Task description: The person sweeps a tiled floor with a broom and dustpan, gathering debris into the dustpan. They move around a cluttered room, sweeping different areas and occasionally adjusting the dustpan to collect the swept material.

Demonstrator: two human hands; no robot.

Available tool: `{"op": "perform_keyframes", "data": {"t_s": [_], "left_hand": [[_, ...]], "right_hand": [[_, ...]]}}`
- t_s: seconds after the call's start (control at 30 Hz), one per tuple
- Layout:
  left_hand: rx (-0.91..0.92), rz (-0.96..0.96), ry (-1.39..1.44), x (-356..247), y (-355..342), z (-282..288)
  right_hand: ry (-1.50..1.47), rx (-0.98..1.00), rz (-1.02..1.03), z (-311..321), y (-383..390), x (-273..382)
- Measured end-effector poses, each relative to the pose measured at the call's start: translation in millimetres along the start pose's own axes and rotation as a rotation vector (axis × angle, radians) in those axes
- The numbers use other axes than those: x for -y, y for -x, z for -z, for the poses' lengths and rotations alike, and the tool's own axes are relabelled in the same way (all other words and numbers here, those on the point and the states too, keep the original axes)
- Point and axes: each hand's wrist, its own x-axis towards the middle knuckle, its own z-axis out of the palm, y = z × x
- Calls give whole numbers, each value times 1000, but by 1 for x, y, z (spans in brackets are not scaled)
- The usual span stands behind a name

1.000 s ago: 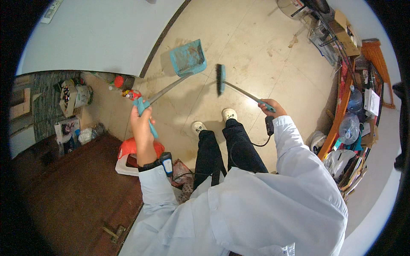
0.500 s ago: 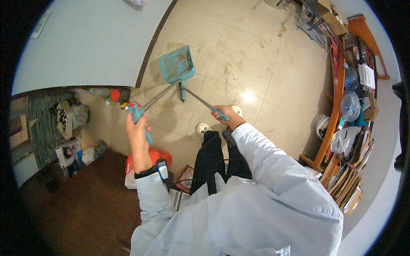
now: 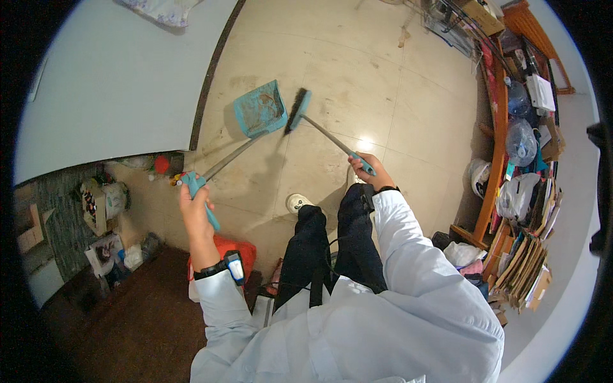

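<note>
A teal long-handled dustpan (image 3: 260, 110) holds some brownish dirt in its pan, which is over the tiled floor. My left hand (image 3: 196, 203) is closed around the teal grip at the top of its grey pole. In my right hand (image 3: 372, 171), the fingers wrap the teal end of a broom handle. The broom (image 3: 298, 111), teal with dark bristles, is just right of the pan, its head turned on edge. Whether the bristles touch the pan or floor is hard to tell.
A pale table (image 3: 128, 83) with a dark edge borders the left. Along the right, an orange wooden shelf (image 3: 497, 147) holds plastic bottles, bags and stacked cardboard (image 3: 520, 271). A red bag (image 3: 233, 252) lies by my left forearm, above a dark brown surface (image 3: 140, 313). Stains mark the tiles (image 3: 345, 70).
The broom head has moved from below the dustpan up to its right side, and my right hand has shifted right. The dustpan has moved slightly left and down. The view has shifted a little.
</note>
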Motion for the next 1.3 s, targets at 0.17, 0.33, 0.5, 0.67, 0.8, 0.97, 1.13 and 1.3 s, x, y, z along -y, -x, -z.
{"op": "perform_keyframes", "data": {"t_s": [0.17, 0.33, 0.5, 0.67, 0.8, 0.97, 1.13, 1.3], "left_hand": [[70, -36, -54, -4, -1, -28], [130, -70, -223, 7, -14, -48], [155, -65, -519, 35, -31, -68], [227, -287, -895, 57, -42, -93], [315, -315, -1013, 64, -45, -105], [376, -410, -1115, 61, -47, -104], [563, -477, -1221, 59, -49, -91], [635, -567, -1172, 65, -51, -81]], "right_hand": [[-102, 44, 5, 20, 36, 18], [289, -24, 205, -5, 47, 62], [1349, -315, 640, -54, -1, 117], [1929, -494, 584, -47, -59, 144], [2175, -505, 733, 10, -50, 114], [2226, -314, 578, 73, 38, 76], [2019, -365, 391, 83, 113, 53], [1576, -556, 249, 76, 134, 23]]}}
